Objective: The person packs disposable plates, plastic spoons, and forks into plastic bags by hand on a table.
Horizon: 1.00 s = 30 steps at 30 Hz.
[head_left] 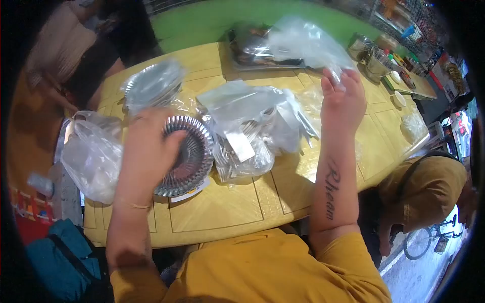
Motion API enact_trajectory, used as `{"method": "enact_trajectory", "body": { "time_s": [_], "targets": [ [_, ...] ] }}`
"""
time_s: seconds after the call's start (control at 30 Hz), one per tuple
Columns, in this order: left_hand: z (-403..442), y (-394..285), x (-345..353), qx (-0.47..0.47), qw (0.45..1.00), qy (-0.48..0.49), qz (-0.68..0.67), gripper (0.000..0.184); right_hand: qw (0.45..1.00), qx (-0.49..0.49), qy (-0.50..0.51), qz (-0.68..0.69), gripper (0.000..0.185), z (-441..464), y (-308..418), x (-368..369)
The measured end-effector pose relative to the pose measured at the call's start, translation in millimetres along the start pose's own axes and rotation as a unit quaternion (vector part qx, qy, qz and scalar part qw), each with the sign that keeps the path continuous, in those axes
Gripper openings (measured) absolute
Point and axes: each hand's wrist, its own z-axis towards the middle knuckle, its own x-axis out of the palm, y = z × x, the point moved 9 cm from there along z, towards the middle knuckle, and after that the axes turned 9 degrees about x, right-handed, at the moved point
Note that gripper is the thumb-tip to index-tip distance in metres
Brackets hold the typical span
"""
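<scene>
My left hand (146, 146) is over the left side of a stack of silver fluted foil plates (201, 146), thumb stretched across the rim; its fingers are a little blurred and spread apart. Whether it touches the plates I cannot tell. My right hand (344, 98) is raised at the right, fingers closed on a clear plastic bag (305, 43) that billows over a foil-covered tray (252, 50). Between my hands lie clear plastic bags with white plastic cutlery (247, 131). Another stack of foil plates (154, 83), wrapped in plastic, sits beyond my left hand.
A knotted plastic bag (93, 156) rests at the table's left edge. Metal pots (378, 65), a white cup (399, 99) and a small plastic bag (414, 127) stand toward the right. A person in a brown top (429, 187) is close on the right; another person (63, 45) is at the upper left.
</scene>
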Motion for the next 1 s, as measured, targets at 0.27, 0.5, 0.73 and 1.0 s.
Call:
{"method": "enact_trajectory", "body": {
  "time_s": [0.27,0.5,0.73,1.0],
  "targets": [
    [65.0,-97.0,131.4,0.108,0.977,0.185,-0.020,0.024,0.989,0.008,-0.087,-0.121,0.040,11.6,10.9,-37.2],
    [66.0,-75.9,173.3,0.070,0.974,0.201,-0.077,0.013,0.715,-0.030,0.110,-0.690,0.083,-2.2,-45.3,10.4],
    [54.5,-63.0,141.6,0.070,0.981,0.162,-0.080,0.014,0.644,-0.040,0.177,-0.743,0.091,4.8,-96.1,9.1],
    [44.9,-73.3,146.6,0.062,0.971,0.223,-0.059,0.017,0.658,-0.022,0.155,-0.737,0.092,25.1,-91.5,-7.4]
  ]
}}
